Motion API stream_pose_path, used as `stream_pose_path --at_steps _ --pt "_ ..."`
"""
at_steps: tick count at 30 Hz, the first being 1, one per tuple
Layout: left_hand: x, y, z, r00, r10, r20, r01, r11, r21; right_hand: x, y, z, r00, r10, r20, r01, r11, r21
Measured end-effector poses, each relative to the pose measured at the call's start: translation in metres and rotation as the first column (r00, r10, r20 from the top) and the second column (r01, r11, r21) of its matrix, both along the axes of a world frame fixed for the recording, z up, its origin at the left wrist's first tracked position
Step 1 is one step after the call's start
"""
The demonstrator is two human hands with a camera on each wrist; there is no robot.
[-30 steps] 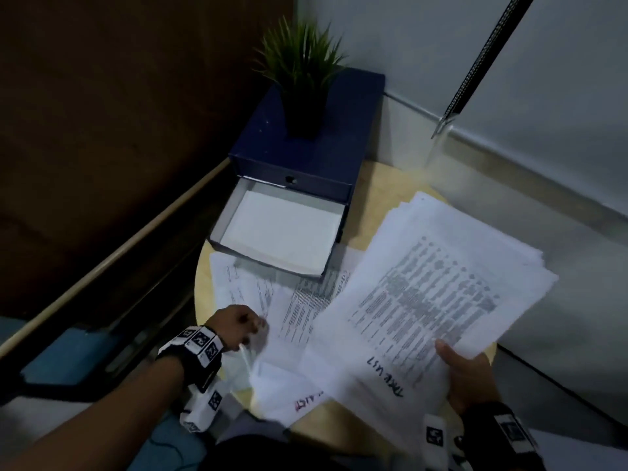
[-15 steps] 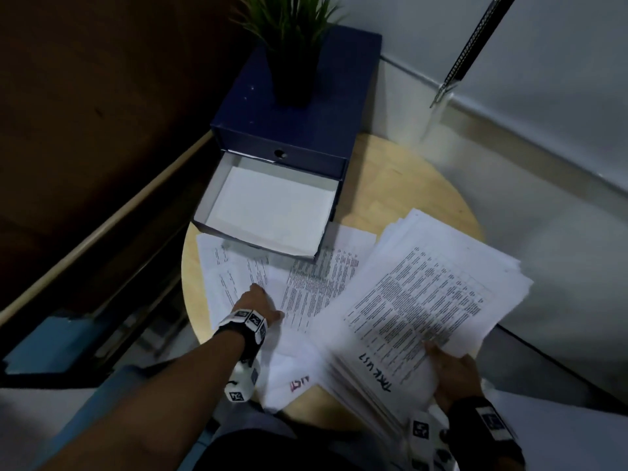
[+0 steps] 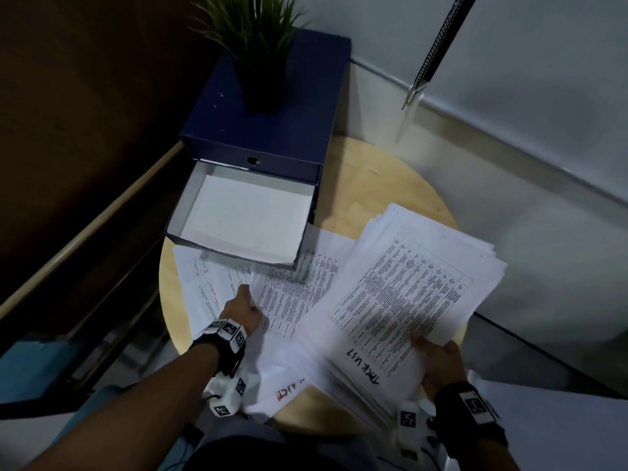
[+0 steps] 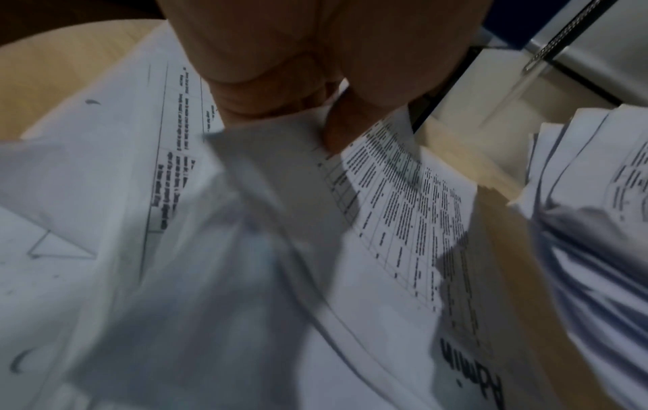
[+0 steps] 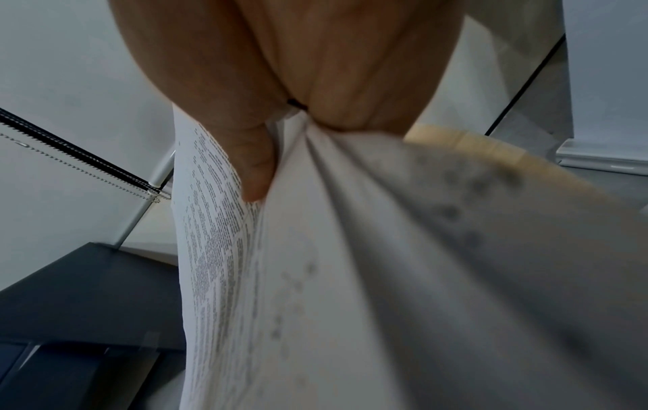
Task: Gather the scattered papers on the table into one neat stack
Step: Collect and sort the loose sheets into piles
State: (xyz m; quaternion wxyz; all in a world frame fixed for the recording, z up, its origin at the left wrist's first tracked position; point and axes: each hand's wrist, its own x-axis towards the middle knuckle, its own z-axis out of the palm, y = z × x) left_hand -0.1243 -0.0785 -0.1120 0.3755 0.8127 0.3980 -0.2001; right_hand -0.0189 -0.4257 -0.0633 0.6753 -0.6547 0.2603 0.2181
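Right hand (image 3: pixel 438 365) clamps the stack (image 3: pixel 407 294); left hand (image 3: pixel 243 309) pinches a sheet (image 4: pixel 280 177). A hasty pull could crumple it or spill the uneven stack.

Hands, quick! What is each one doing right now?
Left hand: pinching the edge of a loose sheet on the table.
Right hand: gripping the paper stack, thumb on top.

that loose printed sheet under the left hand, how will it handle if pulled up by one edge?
Likely floppy: the loose sheet already buckles where the left hand pinches it. Probably very light, so it should lift easily. It overlaps other papers under the open drawer, so neighbours may drag along.
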Motion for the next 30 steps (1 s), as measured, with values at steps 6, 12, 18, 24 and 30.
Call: stream_pose_path --at_steps 6,12,18,24,30 --pt "-0.001 -0.003 0.012 0.993 -0.114 -0.008 0.114 0.986 0.118 0.000 -0.004 -0.005 1.000 -0.012 -0.002 0.012 0.999 -0.049" --pt "0.001 -0.021 0.016 0.971 -0.233 0.047 0.230 0.971 0.071 -0.002 -0.011 0.000 1.000 0.016 -0.001 -0.016 0.997 -0.069" --pt "0.012 -0.028 0.025 0.940 -0.328 -0.091 0.339 0.924 0.176 -0.008 -0.024 0.002 1.000 -0.003 -0.021 0.001 0.996 -0.085" --pt "0.023 -0.049 0.049 0.892 -0.451 0.032 0.425 0.861 0.279 -0.013 -0.032 0.007 0.999 -0.048 -0.023 0.046 0.996 -0.075" --pt "0.037 -0.069 0.092 0.859 -0.499 0.118 0.455 0.847 0.275 -0.014 -0.025 0.033 0.988 -0.151 -0.019 0.148 0.984 -0.096"
